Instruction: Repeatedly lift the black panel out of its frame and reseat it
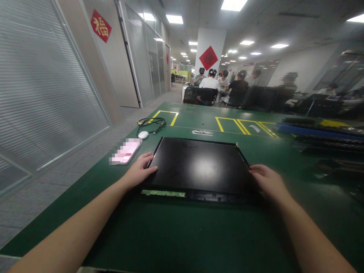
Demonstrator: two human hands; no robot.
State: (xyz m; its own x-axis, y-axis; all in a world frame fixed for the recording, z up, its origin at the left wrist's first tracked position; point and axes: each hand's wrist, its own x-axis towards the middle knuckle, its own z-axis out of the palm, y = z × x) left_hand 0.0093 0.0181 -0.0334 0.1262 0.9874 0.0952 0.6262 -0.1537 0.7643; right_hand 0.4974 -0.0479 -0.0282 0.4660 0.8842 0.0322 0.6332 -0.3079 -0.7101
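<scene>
Lying flat near the front edge of the green table [199,235], a black panel [199,167] sits between my hands, with a green strip [163,193] along its near edge. My left hand [139,172] rests on its left side, fingers together and flat on the surface. My right hand [267,181] touches its right side, fingers loosely curled; neither grips. Toward the table's left edge: a pink phone [126,151], a white puck [143,134], a coiled cable [150,122]. Stacked black trays [327,138] line the right edge.
</scene>
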